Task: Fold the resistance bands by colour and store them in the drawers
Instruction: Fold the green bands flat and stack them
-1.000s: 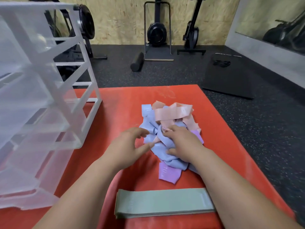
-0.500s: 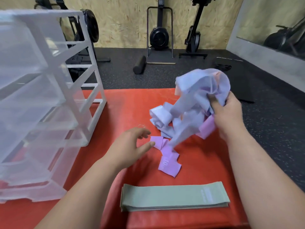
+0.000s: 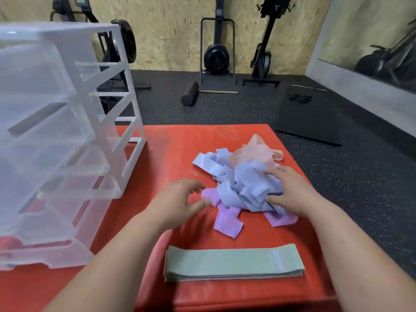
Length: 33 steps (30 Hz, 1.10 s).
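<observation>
A tangled heap of resistance bands lies on the red mat [image 3: 171, 149]: blue bands [image 3: 243, 183] in the middle, pink bands [image 3: 254, 154] at the back, purple bands [image 3: 226, 224] underneath at the front. My right hand [image 3: 290, 190] rests on the right side of the heap, fingers curled into the blue bands. My left hand [image 3: 180, 201] hovers open just left of the heap, its fingertips near a purple band. A flat stack of folded green bands [image 3: 231, 263] lies near the mat's front edge. The clear plastic drawer unit [image 3: 56, 140] stands at the left, drawers shut.
Beyond the mat is dark rubber flooring with a black foam roller [image 3: 190, 93], a black floor mat [image 3: 308, 115] and exercise machines [image 3: 217, 55] against the plywood wall. A mirror [image 3: 371, 41] is at the right.
My right hand, which had lifted a bundle of blue and pink bands up and to the right, has brought it back down onto the heap. The left hand has barely moved.
</observation>
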Each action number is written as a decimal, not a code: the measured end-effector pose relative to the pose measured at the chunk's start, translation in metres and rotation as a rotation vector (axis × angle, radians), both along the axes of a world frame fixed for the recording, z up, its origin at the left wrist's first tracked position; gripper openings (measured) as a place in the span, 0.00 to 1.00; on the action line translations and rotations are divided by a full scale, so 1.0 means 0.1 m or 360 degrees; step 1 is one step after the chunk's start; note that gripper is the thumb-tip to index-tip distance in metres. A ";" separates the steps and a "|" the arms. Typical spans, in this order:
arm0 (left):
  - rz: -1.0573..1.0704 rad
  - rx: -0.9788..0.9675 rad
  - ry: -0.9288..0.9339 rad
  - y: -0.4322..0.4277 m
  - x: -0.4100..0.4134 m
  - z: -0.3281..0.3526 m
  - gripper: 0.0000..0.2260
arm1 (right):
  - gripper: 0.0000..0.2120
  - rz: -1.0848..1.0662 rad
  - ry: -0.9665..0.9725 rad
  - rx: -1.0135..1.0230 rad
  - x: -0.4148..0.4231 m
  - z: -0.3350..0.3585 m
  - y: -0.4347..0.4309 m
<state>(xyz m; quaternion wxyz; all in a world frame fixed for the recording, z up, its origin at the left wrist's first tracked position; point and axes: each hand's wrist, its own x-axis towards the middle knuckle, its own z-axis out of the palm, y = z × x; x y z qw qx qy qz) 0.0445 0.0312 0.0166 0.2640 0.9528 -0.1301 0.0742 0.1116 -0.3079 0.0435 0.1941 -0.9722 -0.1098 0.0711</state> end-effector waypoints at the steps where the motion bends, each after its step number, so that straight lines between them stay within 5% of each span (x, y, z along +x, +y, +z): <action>1: -0.0008 0.0027 0.0014 -0.02 0.00 0.01 0.24 | 0.39 0.0095 -0.0007 -0.0012 -0.02 -0.04 0.02; 6: -0.0071 0.0173 0.0165 -0.07 -0.08 -0.02 0.26 | 0.39 0.0357 0.0186 -0.0286 -0.16 -0.29 0.11; 11: -0.0155 0.0321 0.0224 -0.07 -0.24 0.00 0.28 | 0.35 0.0483 0.0036 -0.0368 -0.20 -0.37 0.08; 16: -0.0191 0.0344 0.0319 -0.06 -0.40 0.04 0.31 | 0.31 0.0321 -0.0031 -0.0577 -0.37 -0.23 -0.08; 27: -0.0258 0.0481 0.0485 -0.06 -0.85 0.04 0.37 | 0.23 0.0279 -0.0109 -0.0093 -0.98 0.02 -0.18; 33: -0.0248 0.0566 0.0408 -0.09 -1.03 -0.04 0.36 | 0.24 0.0243 0.0171 -0.0329 -1.25 -0.06 -0.23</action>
